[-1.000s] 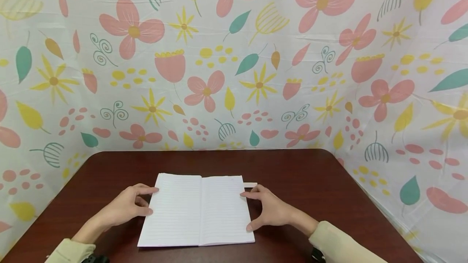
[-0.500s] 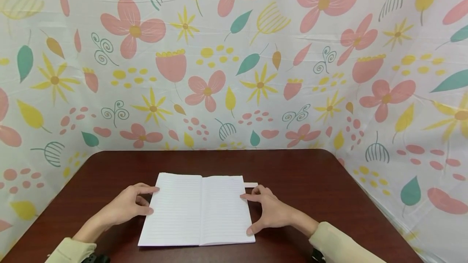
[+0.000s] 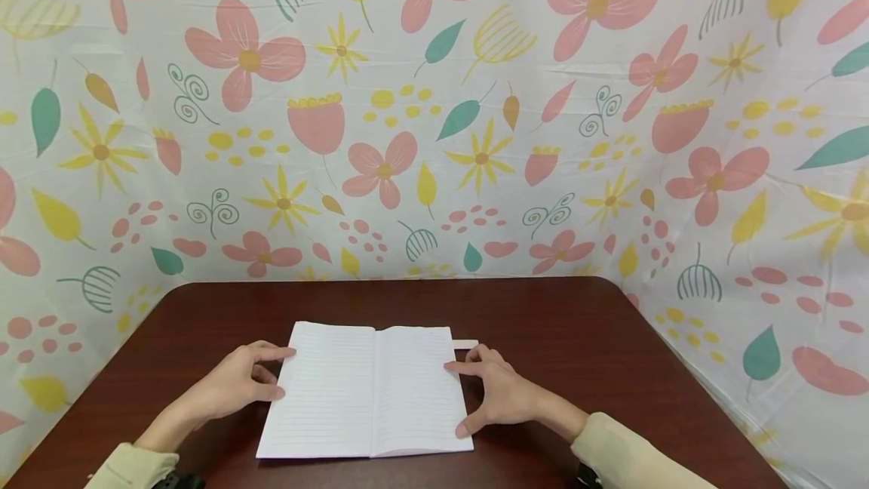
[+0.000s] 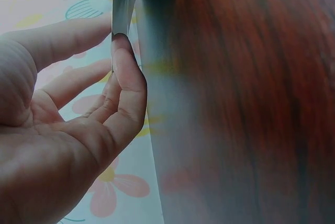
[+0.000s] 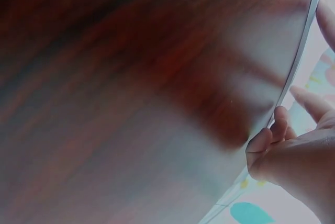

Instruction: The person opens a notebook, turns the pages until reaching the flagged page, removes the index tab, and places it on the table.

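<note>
An open notebook (image 3: 326, 391) with lined white pages lies on the brown table (image 3: 543, 308). My left hand (image 3: 234, 379) holds its left edge. In the left wrist view, the left hand (image 4: 78, 114) has fingertips on both sides of the notebook's edge (image 4: 121, 12). At the right edge, my right hand (image 3: 505, 391) rests its forefinger and thumb on the right page, the thumb near the lower corner. In the right wrist view, the right hand (image 5: 293, 145) has its other fingers bent beside the notebook's thin edge (image 5: 301, 51).
A pale strip (image 3: 465, 344) sticks out past the notebook's upper right edge. Behind and on both sides of the table hangs a white cloth (image 3: 421, 247) printed with flowers and leaves. Light sleeves (image 3: 631, 451) and dark wrist straps show at the bottom.
My right forefinger and thumb have slid slightly left over the page. The right page's lower edge bulges up a little more. The left hand keeps its place.
</note>
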